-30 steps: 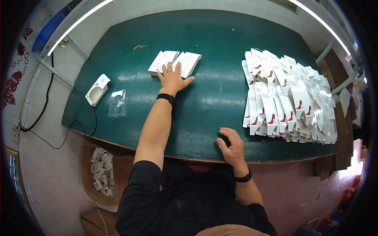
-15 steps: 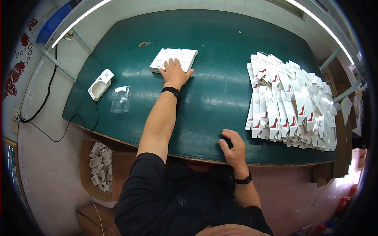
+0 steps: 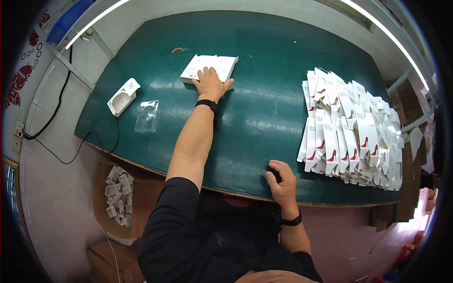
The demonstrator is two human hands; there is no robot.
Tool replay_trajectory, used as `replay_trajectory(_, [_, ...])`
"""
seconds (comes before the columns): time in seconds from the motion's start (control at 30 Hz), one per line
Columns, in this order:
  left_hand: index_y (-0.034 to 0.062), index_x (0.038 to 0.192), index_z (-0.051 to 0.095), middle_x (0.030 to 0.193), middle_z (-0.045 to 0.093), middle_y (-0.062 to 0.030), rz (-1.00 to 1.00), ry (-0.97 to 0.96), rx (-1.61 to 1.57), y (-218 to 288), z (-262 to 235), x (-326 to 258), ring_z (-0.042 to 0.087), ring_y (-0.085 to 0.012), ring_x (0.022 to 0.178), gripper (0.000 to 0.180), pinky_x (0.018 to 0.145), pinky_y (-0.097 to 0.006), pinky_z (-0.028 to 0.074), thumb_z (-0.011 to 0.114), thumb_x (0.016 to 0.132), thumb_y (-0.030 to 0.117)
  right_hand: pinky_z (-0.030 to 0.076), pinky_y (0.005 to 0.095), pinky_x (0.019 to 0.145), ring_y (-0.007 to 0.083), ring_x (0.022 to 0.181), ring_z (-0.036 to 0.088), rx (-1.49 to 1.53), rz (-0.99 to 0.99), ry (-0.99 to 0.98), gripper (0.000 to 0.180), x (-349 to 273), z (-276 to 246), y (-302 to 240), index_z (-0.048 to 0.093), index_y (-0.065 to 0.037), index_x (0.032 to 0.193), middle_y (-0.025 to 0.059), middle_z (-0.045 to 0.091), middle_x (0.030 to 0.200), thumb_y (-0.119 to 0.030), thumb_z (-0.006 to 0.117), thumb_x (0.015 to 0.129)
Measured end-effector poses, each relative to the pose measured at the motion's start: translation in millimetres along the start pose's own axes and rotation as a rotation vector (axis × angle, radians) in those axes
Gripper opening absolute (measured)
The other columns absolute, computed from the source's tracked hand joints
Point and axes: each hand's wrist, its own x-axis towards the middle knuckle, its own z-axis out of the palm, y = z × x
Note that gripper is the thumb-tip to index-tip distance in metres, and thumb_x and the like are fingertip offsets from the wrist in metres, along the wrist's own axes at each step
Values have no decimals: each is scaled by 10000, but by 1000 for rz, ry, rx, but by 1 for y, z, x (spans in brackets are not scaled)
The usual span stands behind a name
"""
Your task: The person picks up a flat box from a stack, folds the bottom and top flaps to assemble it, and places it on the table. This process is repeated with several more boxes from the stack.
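Observation:
My left hand (image 3: 211,86) reaches far over the green table (image 3: 236,122) and lies with spread fingers on the near side of a flat stack of white cartons (image 3: 214,62). At the table's near edge, my right hand (image 3: 282,183) rests with loosely curved fingers and nothing in it. Left of the stack lies a clear plastic blister tray (image 3: 147,117). Beyond that, to the left, is a white box with an oval cutout (image 3: 123,97). A large heap of flattened white cartons with red shoe prints (image 3: 339,132) covers the table's right side.
Below the left table edge stands an open cardboard box (image 3: 144,203) holding several small white boxes (image 3: 118,193). A black cable (image 3: 85,139) runs from the wall to the table's left edge. Metal shelf posts (image 3: 417,121) flank the table. A hole (image 3: 177,50) pierces its far left part.
The view has shifted slightly. My left hand stays on the white carton stack, and my right hand stays by the near edge. Nothing has been taken hold of or let go.

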Motion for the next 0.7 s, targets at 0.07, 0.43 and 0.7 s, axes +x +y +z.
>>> replay_trajectory(0.07, [51, 1441, 503, 1472, 482, -150, 0, 31, 25, -4, 3, 1, 382, -344, 1420, 886, 1143, -614, 290, 701, 839, 669, 526, 361, 954, 297, 1082, 686, 6, 1, -6, 241, 0, 1, 1, 704, 12, 1112, 160, 714, 1171, -81, 749, 894])
replay_trajectory(0.43, [62, 1489, 478, 1550, 424, -159, -17, -75, -56, -5, -6, 7, 308, -358, 1482, 955, 1188, -623, 217, 713, 811, 693, 524, 369, 964, 305, 1091, 683, -6, 3, -24, 237, 2, 2, 1, 704, 15, 1117, 163, 712, 1175, -76, 736, 901])
replay_trajectory(0.7, [90, 1528, 452, 1613, 351, -209, 42, 10, -158, -16, -4, -2, 251, -391, 1522, 957, 1216, -645, 151, 729, 812, 663, 513, 355, 979, 281, 1104, 675, -1, 11, -35, 228, 1, 2, 3, 701, 15, 1133, 149, 708, 1189, -56, 711, 916])
